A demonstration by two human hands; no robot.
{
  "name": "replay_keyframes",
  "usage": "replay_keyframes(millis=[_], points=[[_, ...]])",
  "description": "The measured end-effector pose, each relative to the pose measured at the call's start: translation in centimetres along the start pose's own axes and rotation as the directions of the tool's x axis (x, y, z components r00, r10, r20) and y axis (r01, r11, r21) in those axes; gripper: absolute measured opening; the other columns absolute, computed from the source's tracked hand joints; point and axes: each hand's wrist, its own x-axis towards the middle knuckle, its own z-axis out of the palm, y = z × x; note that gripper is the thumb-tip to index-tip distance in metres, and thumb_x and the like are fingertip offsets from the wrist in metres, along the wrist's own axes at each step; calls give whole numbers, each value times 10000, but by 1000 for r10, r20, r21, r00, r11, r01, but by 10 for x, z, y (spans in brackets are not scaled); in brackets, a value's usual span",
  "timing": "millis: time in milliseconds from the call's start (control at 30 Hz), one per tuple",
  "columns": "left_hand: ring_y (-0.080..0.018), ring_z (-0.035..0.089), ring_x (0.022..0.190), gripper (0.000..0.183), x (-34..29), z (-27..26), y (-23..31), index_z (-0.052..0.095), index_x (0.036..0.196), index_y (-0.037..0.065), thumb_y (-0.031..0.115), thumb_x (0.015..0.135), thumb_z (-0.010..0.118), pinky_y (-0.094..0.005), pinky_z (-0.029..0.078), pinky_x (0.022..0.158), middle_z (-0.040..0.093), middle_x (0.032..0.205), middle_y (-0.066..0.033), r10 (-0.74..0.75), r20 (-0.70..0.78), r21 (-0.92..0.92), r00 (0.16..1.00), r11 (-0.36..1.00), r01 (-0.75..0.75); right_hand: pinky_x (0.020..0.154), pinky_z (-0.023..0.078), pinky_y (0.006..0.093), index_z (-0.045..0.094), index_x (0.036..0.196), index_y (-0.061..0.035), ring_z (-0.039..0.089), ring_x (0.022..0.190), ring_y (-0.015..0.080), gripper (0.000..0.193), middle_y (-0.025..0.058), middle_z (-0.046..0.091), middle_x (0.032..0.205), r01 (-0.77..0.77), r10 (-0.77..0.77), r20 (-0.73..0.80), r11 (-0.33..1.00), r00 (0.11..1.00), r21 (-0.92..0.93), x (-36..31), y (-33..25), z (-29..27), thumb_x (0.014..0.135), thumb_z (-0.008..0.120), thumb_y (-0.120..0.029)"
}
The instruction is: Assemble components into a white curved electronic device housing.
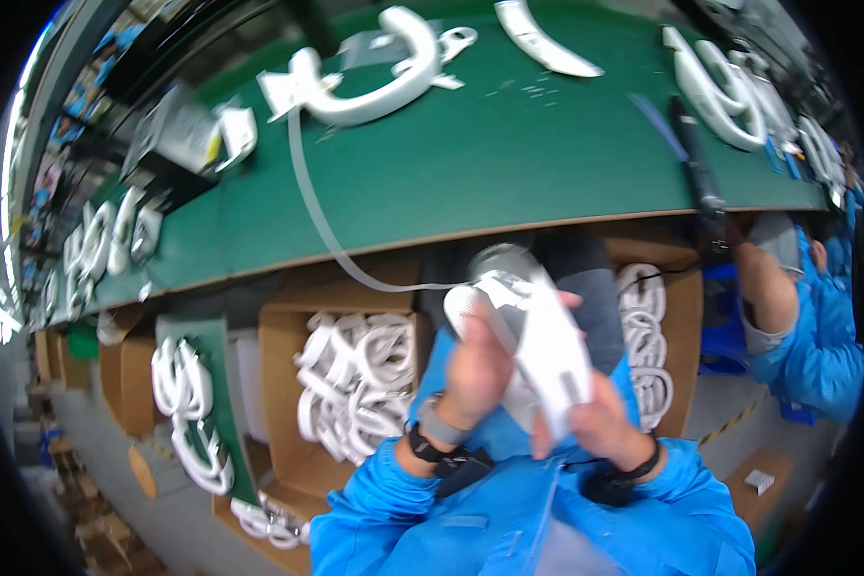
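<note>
Your two hands grip a white curved plastic part (555, 350) at the centre of the frame, in front of your blue jacket (470, 528). Your left hand (480, 370) closes around its left side; your right hand (605, 420) pinches its lower end. Motion blur hides the exact placing of the fingertips. A clear, shiny piece (509, 288) shows at the part's upper end. A white flexible strip (305, 178) runs from the upper left of the frame, over the edge of the green desk (451, 178), to a point near your left hand. On the desk, note a U-shaped white part (374, 108) at upper left, a curved white piece (547, 43) at upper centre, and white loops (686, 67) at upper right, beside a long black tool (698, 178). Below, a cardboard box (278, 384) left of your hands holds piled white rings (370, 370); a second carton (684, 336) stands to their right. A co-worker's blue sleeve (821, 355) occupies the right edge.
</note>
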Motion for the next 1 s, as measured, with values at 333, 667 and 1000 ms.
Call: replay_keyframes(millis=[333,667,1000], points=[[-381,687,890,702,-155,8,37,404,1427,-53,303,871,645,-388,528,791,685,1020,-227,159,-149,849,976,527,43,1082,358,361,440,1371,86,512,1246,207,586,144,570,1318,-66,79,52,976,996,-208,38,11,32,902,698,-151],[-270,680,628,256,-256,-98,41,653,978,21,224,836,719,-353,511,583,667,701,-166,409,-668,739,622,261,621,845,517,322,625,1191,-12,680,879,193,287,110,703,905,11,64,99,786,993,-618,82,24,31,912,617,-77],[-424,659,730,318,-248,-236,-71,642,1028,68,320,844,703,-503,512,656,680,784,-226,334,-663,720,670,40,693,815,519,294,624,1180,-13,673,853,161,296,87,701,881,-162,60,-169,701,984,-694,56,19,-23,887,591,4]])
